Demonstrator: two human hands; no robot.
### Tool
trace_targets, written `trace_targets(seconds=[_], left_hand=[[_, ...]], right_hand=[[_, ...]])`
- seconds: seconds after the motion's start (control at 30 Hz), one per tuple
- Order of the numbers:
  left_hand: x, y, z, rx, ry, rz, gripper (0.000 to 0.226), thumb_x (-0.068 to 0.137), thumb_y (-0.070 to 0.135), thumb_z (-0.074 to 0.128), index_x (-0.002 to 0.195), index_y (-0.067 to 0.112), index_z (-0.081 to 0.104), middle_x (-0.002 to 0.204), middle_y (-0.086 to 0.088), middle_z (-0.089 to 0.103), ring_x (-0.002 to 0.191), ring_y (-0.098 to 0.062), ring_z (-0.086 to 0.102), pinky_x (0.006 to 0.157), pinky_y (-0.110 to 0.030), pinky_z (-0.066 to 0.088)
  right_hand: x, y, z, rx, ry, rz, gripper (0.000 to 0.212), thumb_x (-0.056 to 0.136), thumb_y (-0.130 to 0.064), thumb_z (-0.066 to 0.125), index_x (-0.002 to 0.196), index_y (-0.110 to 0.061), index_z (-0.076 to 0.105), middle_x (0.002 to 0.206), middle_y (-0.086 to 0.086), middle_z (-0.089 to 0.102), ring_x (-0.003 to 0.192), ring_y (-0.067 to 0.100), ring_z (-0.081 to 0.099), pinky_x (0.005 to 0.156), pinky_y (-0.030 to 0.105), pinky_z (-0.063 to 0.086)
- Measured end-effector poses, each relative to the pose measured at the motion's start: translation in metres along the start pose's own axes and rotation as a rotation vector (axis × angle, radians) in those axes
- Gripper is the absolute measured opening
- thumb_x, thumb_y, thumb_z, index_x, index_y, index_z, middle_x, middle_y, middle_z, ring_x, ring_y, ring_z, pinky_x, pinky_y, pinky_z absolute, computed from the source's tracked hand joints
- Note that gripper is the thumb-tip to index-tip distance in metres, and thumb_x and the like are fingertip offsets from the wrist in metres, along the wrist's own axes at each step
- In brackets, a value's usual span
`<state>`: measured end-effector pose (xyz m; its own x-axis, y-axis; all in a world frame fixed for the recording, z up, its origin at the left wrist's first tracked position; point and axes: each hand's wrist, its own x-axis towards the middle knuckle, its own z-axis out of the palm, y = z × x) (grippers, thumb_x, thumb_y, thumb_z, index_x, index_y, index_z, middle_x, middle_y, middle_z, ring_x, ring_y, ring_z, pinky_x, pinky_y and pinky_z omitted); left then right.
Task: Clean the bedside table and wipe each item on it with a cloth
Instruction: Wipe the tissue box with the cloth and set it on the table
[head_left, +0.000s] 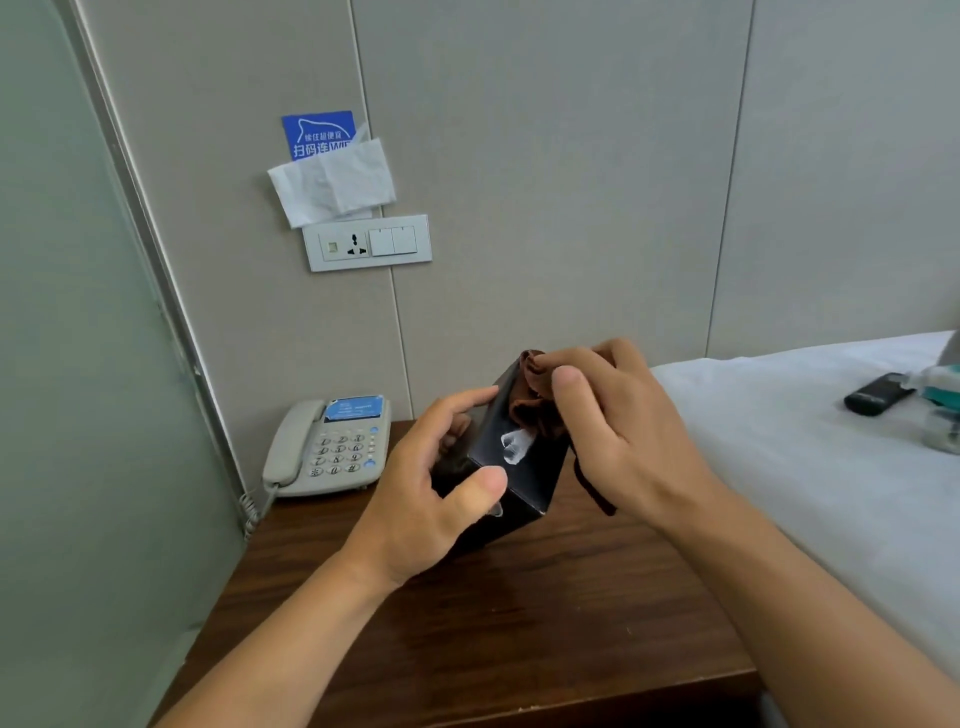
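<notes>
While gripped above the bedside table (467, 623), black tissue box (519, 467) tilted, one corner up and away from the person. Left hand (426, 499) wrapped around the near left side of the box: thumb (480, 486) pressed on the top face, fingers curled around the far side. Small tuft of white tissue (515, 446) coming out of the top face, just beyond the left thumb and just below the cloth. Right hand (618, 426) closed on a brown cloth (535, 400), bunched and pressed against the upper end of the box, between the fingertips and the box surface. One dark strip of the cloth hanging down under the right palm, near the right lower edge of the box. Cannot tell whether the lowest corner of the box touches the table or stays a little above it.

To the left of the left hand, near the wall: grey telephone (332, 447) standing on the back of the table, handset in its cradle, coiled cord falling behind the table edge. Higher up the wall, above and left of both hands: white socket and switch plate (367, 242), and over it a blue sticker (318, 134) partly covered by a sheet of white tissue paper (332, 182). To the right of the right hand, well apart: white bed (810, 441), with a black remote control (878, 393) and some greenish packets (943, 395) at the picture's edge, too cut off to identify.
</notes>
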<state>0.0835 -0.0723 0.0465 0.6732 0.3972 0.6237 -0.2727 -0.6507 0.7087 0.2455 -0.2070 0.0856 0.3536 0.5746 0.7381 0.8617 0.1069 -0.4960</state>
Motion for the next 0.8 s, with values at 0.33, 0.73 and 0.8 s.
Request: trace_targets(seconds=[0.33, 0.73, 0.8], left_hand=[[-0.001, 0.003, 0.007, -0.018, 0.008, 0.001, 0.058, 0.083, 0.038, 0.065, 0.139, 0.023, 0.059, 0.127, -0.001, 0.069, 0.120, -0.029, 0.065, 0.097, -0.036, 0.054], [-0.004, 0.002, 0.009, -0.034, -0.007, -0.022, 0.060, 0.080, 0.039, 0.068, 0.138, 0.027, 0.061, 0.128, -0.001, 0.069, 0.120, -0.028, 0.065, 0.100, -0.046, 0.056], [-0.005, 0.001, 0.007, -0.043, -0.005, -0.013, 0.061, 0.080, 0.038, 0.068, 0.138, 0.024, 0.061, 0.128, -0.002, 0.069, 0.120, -0.028, 0.066, 0.099, -0.045, 0.056]], right_hand=[[-0.022, -0.011, -0.006, 0.050, 0.009, -0.064, 0.019, 0.084, -0.036, 0.071, 0.103, -0.036, 0.072, 0.090, -0.013, 0.063, 0.087, 0.007, 0.064, 0.072, 0.016, 0.046], [-0.041, -0.009, -0.015, -0.005, -0.032, -0.110, 0.013, 0.084, -0.032, 0.071, 0.097, -0.034, 0.071, 0.088, -0.018, 0.060, 0.083, 0.006, 0.062, 0.069, 0.015, 0.046], [-0.044, -0.013, -0.015, 0.016, -0.092, -0.152, 0.012, 0.085, -0.033, 0.071, 0.097, -0.033, 0.071, 0.089, -0.019, 0.060, 0.083, 0.006, 0.062, 0.068, 0.017, 0.047]])
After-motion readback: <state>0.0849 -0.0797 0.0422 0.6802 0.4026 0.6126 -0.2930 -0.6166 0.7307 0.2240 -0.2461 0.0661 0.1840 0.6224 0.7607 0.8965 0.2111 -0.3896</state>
